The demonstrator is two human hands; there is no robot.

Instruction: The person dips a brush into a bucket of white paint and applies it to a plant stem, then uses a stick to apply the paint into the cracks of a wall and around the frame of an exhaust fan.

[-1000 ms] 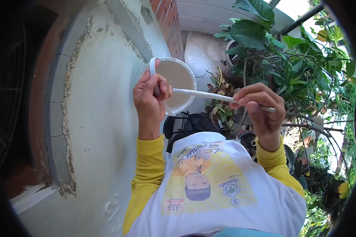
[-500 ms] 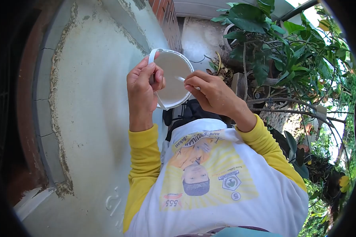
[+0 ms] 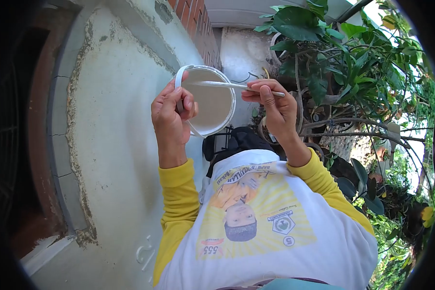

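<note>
Your two hands at a bucket point(image 3: 233, 102), seen from above. The bucket, the landmark here, is white and round, with its mouth facing you; its inside is pale, and how full it is cannot be told. Its handle point(image 3: 179, 77), a white strap, arches up at the bucket's left edge. Your left hand point(image 3: 171, 110), at that same edge, is closed around the handle, fingers curled in and thumb folded over; a dark piece shows among the curled fingers. Your right hand point(image 3: 274, 104), just right of the bucket, pinches a stick point(image 3: 222, 84) between thumb and fingertips. The stick, slim and whitish, lies nearly level across the upper part of the bucket's mouth: one end juts out beyond your right fingers, the other lies over the opening near the handle. Whether that end touches the bucket's inner side cannot be told. Left of the bucket stands a pale wall point(image 3: 123, 130) with a rough, broken edge; above the bucket, brickwork point(image 3: 194, 17). Right of the bucket grow leafy plants point(image 3: 302, 24), well apart from its rim. Below the bucket is your white shirt point(image 3: 275, 261) with a yellow print, and yellow sleeves point(image 3: 179, 186) reach up toward it.
</note>
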